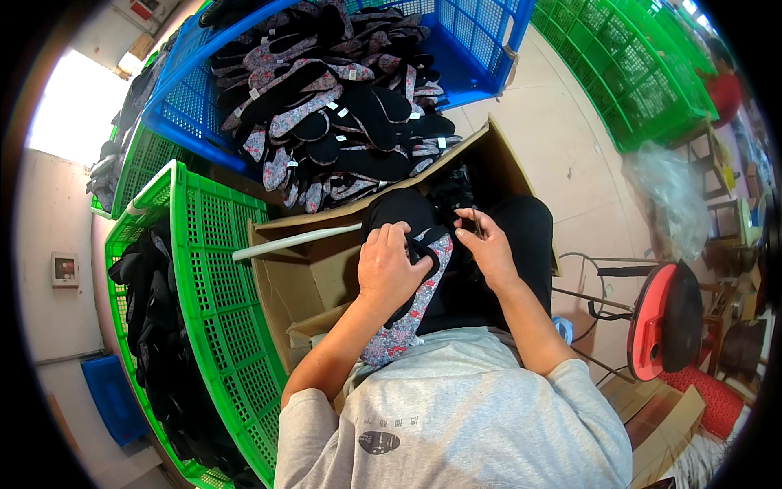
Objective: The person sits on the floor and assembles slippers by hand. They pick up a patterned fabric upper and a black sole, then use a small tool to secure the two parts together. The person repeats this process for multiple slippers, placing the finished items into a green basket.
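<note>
On my lap lies a floral and black fabric slipper [403, 326], its patterned side running down toward my shirt. My left hand [387, 265] is closed round its upper end, thumb pressed on the black part. My right hand [489, 248] is just to the right and apart from the slipper, fingers pinched together on something thin and dark that is too small to name. Ahead of my knees rises a heap of similar slippers [326, 122], black and floral, several with small white tags. An open cardboard box [285, 277] stands in front of me.
A pale strip [301, 242] lies across the box. The heap spills from a blue crate [481, 57]. At left, a green crate [220, 318] holds dark items; another green crate [627, 73] is far right. A red and black stool [652, 326] and plastic bag [668, 196] are at right.
</note>
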A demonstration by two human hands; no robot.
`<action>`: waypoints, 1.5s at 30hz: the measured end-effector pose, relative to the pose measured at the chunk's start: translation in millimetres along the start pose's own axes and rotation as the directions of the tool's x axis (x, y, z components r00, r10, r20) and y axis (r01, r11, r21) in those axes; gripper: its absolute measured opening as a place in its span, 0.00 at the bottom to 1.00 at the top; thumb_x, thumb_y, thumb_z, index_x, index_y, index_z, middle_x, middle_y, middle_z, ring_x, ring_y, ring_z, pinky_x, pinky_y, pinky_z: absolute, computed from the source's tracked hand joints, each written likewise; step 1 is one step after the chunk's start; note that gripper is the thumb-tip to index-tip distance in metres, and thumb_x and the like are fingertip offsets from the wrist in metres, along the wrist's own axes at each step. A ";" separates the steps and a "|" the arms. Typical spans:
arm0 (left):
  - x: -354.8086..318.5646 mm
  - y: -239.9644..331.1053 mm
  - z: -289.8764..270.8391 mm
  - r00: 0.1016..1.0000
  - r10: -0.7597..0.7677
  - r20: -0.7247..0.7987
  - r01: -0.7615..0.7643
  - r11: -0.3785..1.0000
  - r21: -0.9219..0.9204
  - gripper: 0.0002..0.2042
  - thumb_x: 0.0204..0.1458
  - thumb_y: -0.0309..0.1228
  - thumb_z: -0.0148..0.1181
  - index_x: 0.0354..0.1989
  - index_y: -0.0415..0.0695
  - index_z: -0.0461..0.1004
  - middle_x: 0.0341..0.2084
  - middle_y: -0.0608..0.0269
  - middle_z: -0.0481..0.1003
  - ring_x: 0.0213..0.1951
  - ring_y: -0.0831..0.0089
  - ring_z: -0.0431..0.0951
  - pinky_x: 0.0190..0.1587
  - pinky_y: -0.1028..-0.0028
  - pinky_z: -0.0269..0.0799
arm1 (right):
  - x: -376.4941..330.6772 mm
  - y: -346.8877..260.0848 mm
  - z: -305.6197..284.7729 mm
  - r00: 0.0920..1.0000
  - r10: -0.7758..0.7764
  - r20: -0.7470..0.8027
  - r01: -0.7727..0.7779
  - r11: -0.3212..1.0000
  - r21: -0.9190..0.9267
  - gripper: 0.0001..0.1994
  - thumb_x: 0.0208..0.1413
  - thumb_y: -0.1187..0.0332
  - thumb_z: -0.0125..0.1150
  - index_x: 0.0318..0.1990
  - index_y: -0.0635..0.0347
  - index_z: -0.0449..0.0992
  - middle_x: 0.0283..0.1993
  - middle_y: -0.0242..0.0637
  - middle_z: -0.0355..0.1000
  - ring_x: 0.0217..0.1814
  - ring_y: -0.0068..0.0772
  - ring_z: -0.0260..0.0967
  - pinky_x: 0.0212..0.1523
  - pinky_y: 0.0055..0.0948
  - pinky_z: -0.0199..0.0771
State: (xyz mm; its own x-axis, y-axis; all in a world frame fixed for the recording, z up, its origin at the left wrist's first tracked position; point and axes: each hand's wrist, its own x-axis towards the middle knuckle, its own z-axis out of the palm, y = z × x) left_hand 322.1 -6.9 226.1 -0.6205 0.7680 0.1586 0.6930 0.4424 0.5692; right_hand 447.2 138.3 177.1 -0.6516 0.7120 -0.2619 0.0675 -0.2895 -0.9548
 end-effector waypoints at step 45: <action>93.4 -43.7 36.3 0.605 0.053 0.795 0.552 0.692 -0.466 0.10 0.52 0.32 0.66 0.22 0.43 0.76 0.18 0.75 0.67 0.24 0.84 0.63 0.28 0.78 0.60 | -24.0 -3.3 -27.9 0.967 0.229 0.109 -0.237 0.968 0.076 0.19 0.72 0.51 0.39 0.53 0.55 0.67 0.38 0.34 0.75 0.23 0.15 0.57 0.20 0.15 0.49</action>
State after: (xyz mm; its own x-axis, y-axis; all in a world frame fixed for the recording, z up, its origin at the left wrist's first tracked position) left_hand 247.2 62.3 186.8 -0.0470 0.8557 -0.5153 -0.0335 0.5142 0.8570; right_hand 483.7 140.0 182.7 -0.6970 0.5531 -0.4564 0.1628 -0.4978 -0.8519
